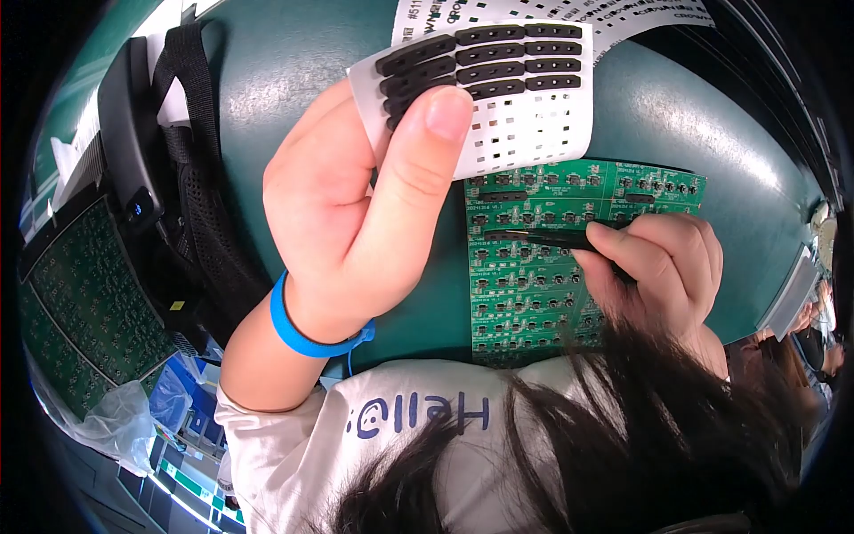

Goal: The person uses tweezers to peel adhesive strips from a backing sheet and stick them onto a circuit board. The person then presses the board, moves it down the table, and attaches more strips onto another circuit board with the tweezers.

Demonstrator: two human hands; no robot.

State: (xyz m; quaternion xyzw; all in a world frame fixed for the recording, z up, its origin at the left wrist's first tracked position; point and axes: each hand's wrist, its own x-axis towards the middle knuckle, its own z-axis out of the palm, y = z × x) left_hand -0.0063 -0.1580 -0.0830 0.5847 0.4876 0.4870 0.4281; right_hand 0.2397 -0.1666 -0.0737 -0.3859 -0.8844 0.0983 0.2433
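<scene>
My left hand (356, 205), with a blue wrist strap (298, 329) on it, pinches a curved white sheet (569, 133) between thumb and fingers. Rows of black slotted strips (491, 53) sit on the upper part of the sheet; its lower part shows only small cut-outs. My right hand (663, 267) grips dark tweezers (565, 238) over a green circuit board (516, 307). The tweezer tips are at a dark strip on the board's upper left; whether they grip it I cannot tell. Other black strips (639, 198) lie on the board.
Behind the held sheet lies a longer printed white sheet (614, 20) on the green table surface (258, 76). To the left are black straps (191, 133), a black device with a blue display (136, 211), another circuit board (89, 285) and a clear plastic bag (120, 423). People are at far right.
</scene>
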